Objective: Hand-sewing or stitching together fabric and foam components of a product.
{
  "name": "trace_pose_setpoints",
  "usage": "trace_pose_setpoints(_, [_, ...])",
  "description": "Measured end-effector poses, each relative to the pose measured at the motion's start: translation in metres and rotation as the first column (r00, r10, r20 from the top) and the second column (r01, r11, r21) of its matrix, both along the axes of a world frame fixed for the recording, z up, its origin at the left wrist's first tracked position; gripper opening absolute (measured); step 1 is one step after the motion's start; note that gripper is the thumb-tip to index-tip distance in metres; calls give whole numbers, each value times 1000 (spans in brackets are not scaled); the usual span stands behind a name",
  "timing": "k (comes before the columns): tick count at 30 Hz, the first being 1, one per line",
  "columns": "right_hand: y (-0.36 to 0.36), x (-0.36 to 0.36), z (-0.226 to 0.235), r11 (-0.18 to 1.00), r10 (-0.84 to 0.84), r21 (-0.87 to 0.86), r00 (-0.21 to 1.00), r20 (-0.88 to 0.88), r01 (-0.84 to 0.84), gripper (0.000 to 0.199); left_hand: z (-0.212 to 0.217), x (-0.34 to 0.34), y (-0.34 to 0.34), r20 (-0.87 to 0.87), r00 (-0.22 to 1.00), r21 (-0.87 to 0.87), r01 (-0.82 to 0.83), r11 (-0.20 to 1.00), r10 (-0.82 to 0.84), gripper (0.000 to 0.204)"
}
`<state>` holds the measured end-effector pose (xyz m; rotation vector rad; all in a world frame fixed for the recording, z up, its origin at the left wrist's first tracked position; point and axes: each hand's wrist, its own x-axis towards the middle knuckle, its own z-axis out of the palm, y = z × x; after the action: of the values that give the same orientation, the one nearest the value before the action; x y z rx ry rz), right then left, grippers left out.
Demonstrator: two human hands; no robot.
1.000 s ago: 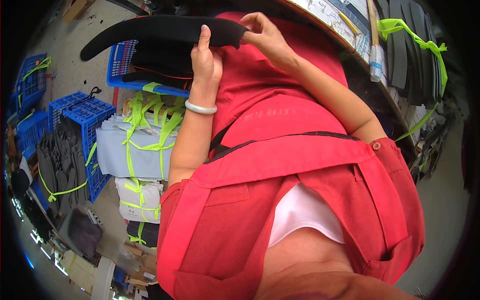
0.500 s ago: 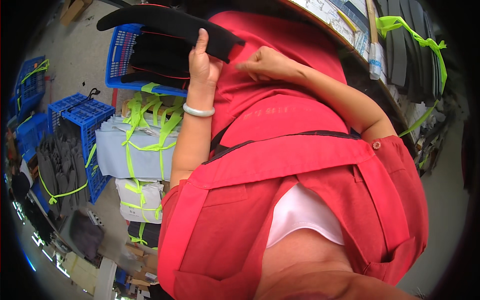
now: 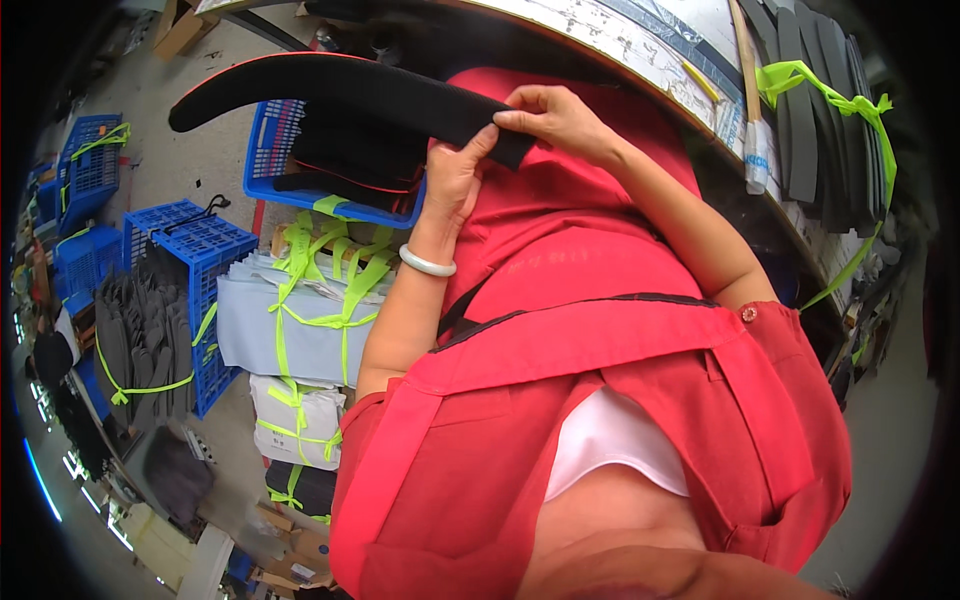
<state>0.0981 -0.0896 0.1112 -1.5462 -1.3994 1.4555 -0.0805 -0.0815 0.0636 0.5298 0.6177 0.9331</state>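
Note:
A long, curved black piece (image 3: pixel 340 95), fabric-like with a thin red edge, stretches from my lap out to the left over a blue crate (image 3: pixel 262 165). My left hand (image 3: pixel 460 180) is closed on it near its squared right end, thumb on top. Thumb and fingers of my right hand (image 3: pixel 550 122) pinch that same end at its upper edge. Several similar black pieces (image 3: pixel 350 145) with red edges lie in the crate below. A red apron (image 3: pixel 590 270) covers my lap.
Pale blue-grey sheets (image 3: pixel 290 330) tied with yellow-green strips are stacked beside my left arm. Further left stand blue crates (image 3: pixel 205 235) and a bundle of dark grey pieces (image 3: pixel 145 345). At the upper right a worktable (image 3: pixel 610 45) holds a brush-like wooden-handled tool (image 3: pixel 750 110) and tied grey strips (image 3: pixel 800 110).
My right hand, a loose fist apart from the piece before, now pinches its right end. My left hand and the piece appear lower and further right, and the surroundings have shifted likewise.

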Motion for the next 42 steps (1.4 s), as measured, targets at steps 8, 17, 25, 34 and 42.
trace_pose_setpoints(8, [-30, 25, 37, 967, 198, -152, 978, -62, -205, 27, 12, -76, 68, 180, 947, -133, -245, 961, 266, 24])
trace_pose_setpoints(17, [-41, 17, 37, 961, 250, -110, 966, -59, -256, 30, 29, -80, 92, 48, 893, -81, -443, 893, 447, 22])
trace_pose_setpoints(25, [7, 32, 40, 949, 196, 192, 946, 259, -249, 33, 25, -18, 93, 72, 878, 76, -478, 875, 474, 26])
trace_pose_setpoints(34, [35, 16, 27, 926, -81, 376, 965, 248, -19, 32, 28, 21, 58, -28, 981, 243, -181, 953, 193, 24])
trace_pose_setpoints(42, [33, 37, 27, 973, 65, 197, 965, 253, -117, 27, 34, 5, 63, 17, 987, 44, -159, 986, 159, 19])
